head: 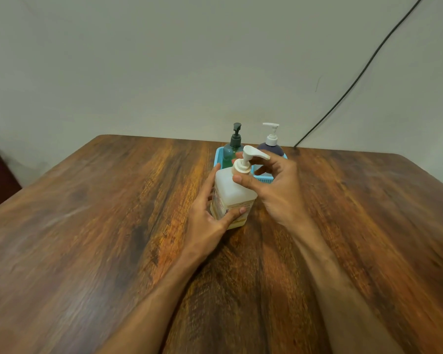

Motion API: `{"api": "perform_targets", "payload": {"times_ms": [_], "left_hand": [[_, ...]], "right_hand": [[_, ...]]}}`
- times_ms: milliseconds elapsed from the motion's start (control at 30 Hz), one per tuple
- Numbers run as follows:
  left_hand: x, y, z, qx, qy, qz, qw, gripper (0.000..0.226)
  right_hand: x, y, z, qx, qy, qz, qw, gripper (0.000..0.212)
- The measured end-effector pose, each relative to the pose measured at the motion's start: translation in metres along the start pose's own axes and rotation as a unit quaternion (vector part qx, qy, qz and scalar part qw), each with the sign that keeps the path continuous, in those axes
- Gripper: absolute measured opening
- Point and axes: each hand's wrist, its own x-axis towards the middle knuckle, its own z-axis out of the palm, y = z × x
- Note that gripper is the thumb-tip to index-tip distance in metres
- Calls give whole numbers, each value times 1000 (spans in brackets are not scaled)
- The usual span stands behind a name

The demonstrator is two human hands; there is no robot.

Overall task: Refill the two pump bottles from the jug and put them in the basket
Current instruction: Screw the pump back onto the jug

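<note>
Already upright inside the basket (263,178): green bottle (231,152) at its left end, purple bottle (272,148) at its right. Just in front of the basket, upright on the table (108,226): white jug (231,193). Left hand (207,213) wrapped round the jug's body, right hand (279,186) pinching the collar (241,170) under its pump top. Screwing on or off? Cannot tell. Fill levels unreadable too. Probably near the end, with only closing the jug left.
</note>
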Motion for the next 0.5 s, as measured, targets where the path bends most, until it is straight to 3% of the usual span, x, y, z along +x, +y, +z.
{"api": "perform_targets", "payload": {"times_ms": [133,233,500], "left_hand": [[0,1,1,-8,-2,-1,1000,97],[0,1,1,-1,-4,-1,1000,97],[0,0,0,8,-3,4,1000,97]], "right_hand": [[-2,-4,5,-18,22,-28,999,34],[-3,-7,7,-19,38,-32,999,37],[0,-2,0,-17,-13,-22,1000,39]]}}
